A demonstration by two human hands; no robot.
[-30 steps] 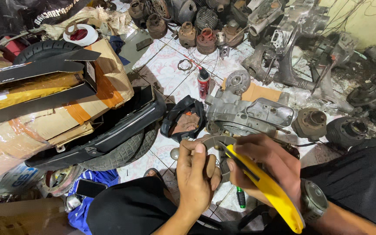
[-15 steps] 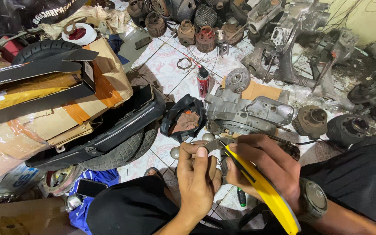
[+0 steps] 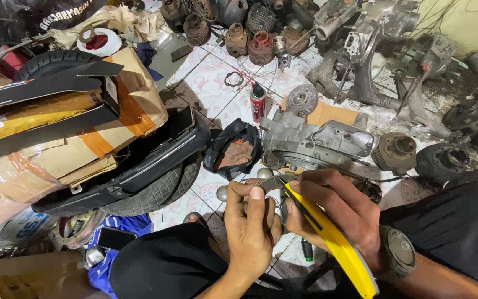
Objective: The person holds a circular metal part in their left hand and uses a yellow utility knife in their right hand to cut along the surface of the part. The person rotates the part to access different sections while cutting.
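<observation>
Both grips clamped: right hand (image 3: 338, 213) on yellow-handled tool (image 3: 327, 238), left hand (image 3: 253, 224) pinching its metal tip (image 3: 272, 182).

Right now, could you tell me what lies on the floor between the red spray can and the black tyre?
In the head view, a small black housing with an orange inside lies between the red spray can and the black tyre.
</observation>
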